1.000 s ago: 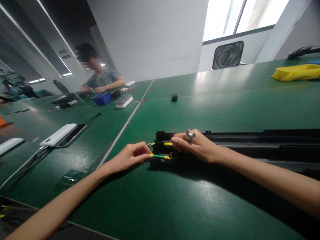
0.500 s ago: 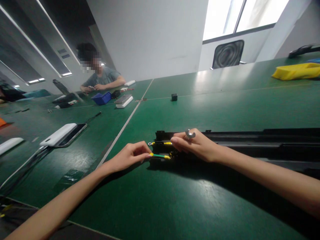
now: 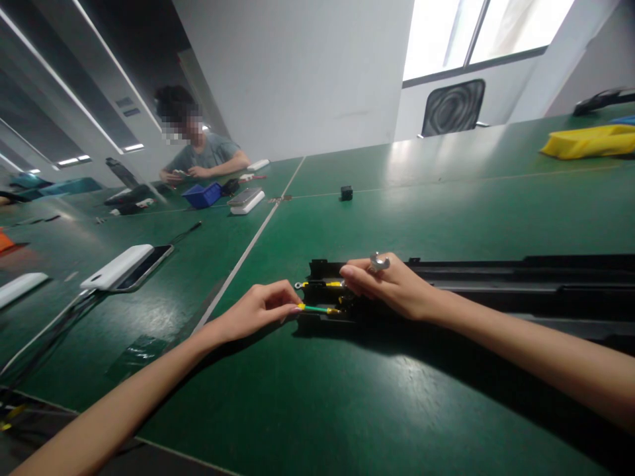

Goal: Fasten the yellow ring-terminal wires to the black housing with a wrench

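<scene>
Thumb and fingertips of my left hand [image 3: 262,307] pinch the yellow end of a short green-and-yellow wire [image 3: 317,309]. The wire's other end meets a small metal fitting on a long black metal profile [image 3: 476,274]. A second short yellow wire [image 3: 322,284] with a ring terminal lies just behind it on the same profile. My right hand [image 3: 384,287] is closed over the profile, wrapped round a wrench [image 3: 380,263] whose silver open jaw sticks up above the knuckles. The wrench's lower end is hidden by the hand.
On the green table [image 3: 347,396], a white power bank [image 3: 119,264] with a phone and cables lies at left. A small black block [image 3: 346,193] stands beyond the profile. Farther off are a blue bin [image 3: 202,195], a seated person [image 3: 208,152] and a yellow bag [image 3: 585,142].
The wrench jaw has turned slightly in my right hand, which has shifted a little to the right. My left hand keeps its pinch on the wire in the same place.
</scene>
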A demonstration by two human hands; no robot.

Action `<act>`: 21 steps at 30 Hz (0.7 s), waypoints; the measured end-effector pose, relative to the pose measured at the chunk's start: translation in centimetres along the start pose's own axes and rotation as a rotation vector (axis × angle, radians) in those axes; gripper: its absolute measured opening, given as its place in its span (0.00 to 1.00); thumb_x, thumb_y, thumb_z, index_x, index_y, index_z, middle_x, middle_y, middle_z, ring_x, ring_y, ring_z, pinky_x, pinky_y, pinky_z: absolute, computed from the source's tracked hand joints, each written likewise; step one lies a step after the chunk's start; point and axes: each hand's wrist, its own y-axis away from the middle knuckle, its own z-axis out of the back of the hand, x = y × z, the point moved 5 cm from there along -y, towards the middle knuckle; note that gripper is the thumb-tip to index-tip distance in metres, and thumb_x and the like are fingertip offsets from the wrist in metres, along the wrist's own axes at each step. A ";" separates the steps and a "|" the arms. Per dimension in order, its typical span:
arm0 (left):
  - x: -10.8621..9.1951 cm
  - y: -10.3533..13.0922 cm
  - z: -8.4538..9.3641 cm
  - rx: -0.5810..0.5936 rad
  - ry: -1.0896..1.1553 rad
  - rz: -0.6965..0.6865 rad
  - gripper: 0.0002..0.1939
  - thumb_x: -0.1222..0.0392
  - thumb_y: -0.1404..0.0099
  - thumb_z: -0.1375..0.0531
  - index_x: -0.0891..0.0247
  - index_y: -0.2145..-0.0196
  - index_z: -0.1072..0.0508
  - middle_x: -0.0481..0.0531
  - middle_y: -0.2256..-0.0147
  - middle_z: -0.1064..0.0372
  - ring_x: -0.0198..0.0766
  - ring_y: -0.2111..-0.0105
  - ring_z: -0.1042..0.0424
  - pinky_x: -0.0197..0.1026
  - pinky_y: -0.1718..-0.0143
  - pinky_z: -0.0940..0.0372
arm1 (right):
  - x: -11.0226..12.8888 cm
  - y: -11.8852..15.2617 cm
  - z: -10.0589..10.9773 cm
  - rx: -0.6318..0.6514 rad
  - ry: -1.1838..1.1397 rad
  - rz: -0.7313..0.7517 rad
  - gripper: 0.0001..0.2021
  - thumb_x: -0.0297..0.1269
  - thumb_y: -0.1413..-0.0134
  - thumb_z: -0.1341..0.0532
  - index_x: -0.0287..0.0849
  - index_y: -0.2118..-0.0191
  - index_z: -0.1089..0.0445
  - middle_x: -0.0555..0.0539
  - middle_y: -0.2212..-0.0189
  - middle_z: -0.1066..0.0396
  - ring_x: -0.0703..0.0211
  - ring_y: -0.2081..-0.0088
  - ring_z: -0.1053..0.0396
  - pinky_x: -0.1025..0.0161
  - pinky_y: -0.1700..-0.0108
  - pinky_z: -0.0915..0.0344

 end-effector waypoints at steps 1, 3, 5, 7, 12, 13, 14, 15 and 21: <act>0.0 0.0 0.0 0.002 0.002 -0.001 0.09 0.55 0.33 0.42 0.65 0.64 0.30 0.46 0.72 0.34 0.33 0.75 0.36 0.33 0.74 0.43 | 0.0 0.0 0.0 -0.001 -0.002 0.000 0.22 0.45 0.35 0.51 0.41 0.79 0.42 0.55 0.82 0.47 0.67 0.79 0.48 0.67 0.75 0.50; -0.1 0.0 0.0 0.008 0.012 -0.007 0.09 0.56 0.33 0.42 0.65 0.64 0.30 0.46 0.72 0.34 0.32 0.75 0.37 0.33 0.74 0.43 | -0.1 0.0 0.0 -0.002 -0.012 0.000 0.21 0.45 0.35 0.51 0.41 0.79 0.42 0.55 0.82 0.47 0.67 0.79 0.48 0.67 0.76 0.50; -0.1 0.0 0.0 0.008 0.019 -0.016 0.08 0.56 0.33 0.42 0.65 0.64 0.30 0.45 0.72 0.34 0.32 0.75 0.37 0.33 0.74 0.43 | -0.2 0.0 -0.1 0.004 -0.023 -0.006 0.21 0.45 0.35 0.51 0.40 0.78 0.42 0.55 0.82 0.47 0.67 0.79 0.48 0.67 0.75 0.50; -0.1 0.0 0.0 0.004 0.018 -0.021 0.08 0.56 0.33 0.42 0.65 0.64 0.30 0.45 0.72 0.35 0.32 0.75 0.38 0.33 0.75 0.43 | -0.2 0.1 -0.1 0.019 -0.028 -0.011 0.21 0.45 0.35 0.51 0.40 0.78 0.41 0.55 0.82 0.47 0.67 0.79 0.48 0.67 0.75 0.51; 0.0 0.0 0.0 0.002 0.011 -0.023 0.09 0.55 0.33 0.42 0.65 0.64 0.29 0.46 0.72 0.34 0.33 0.75 0.37 0.33 0.74 0.43 | 0.0 0.1 -0.1 0.031 -0.019 -0.013 0.21 0.45 0.35 0.51 0.40 0.78 0.42 0.55 0.82 0.47 0.67 0.79 0.48 0.67 0.75 0.50; 0.0 0.0 0.0 0.002 0.010 -0.025 0.09 0.55 0.33 0.42 0.65 0.64 0.29 0.46 0.72 0.34 0.33 0.75 0.37 0.33 0.74 0.43 | 0.0 0.1 -0.1 0.030 -0.017 -0.015 0.22 0.45 0.35 0.51 0.40 0.78 0.42 0.55 0.82 0.47 0.67 0.79 0.48 0.68 0.75 0.50; 0.0 0.0 0.0 0.002 0.010 -0.024 0.09 0.55 0.33 0.42 0.65 0.64 0.29 0.46 0.72 0.34 0.32 0.75 0.37 0.33 0.74 0.43 | 0.0 0.1 -0.1 0.027 -0.014 -0.016 0.22 0.46 0.35 0.51 0.40 0.78 0.42 0.55 0.82 0.47 0.67 0.79 0.48 0.68 0.75 0.50; 0.0 0.0 0.0 0.000 0.010 -0.024 0.09 0.55 0.33 0.42 0.65 0.64 0.29 0.45 0.72 0.34 0.32 0.75 0.37 0.33 0.75 0.43 | 0.0 0.1 -0.1 0.025 -0.011 -0.016 0.22 0.46 0.35 0.51 0.40 0.78 0.42 0.55 0.82 0.47 0.67 0.79 0.48 0.68 0.75 0.50; 0.0 -0.1 0.0 0.005 0.017 -0.030 0.08 0.57 0.33 0.42 0.65 0.64 0.29 0.45 0.72 0.34 0.32 0.74 0.37 0.32 0.74 0.43 | 0.0 0.0 -0.2 0.031 -0.010 -0.015 0.21 0.45 0.35 0.51 0.40 0.78 0.42 0.55 0.82 0.47 0.67 0.79 0.48 0.67 0.75 0.50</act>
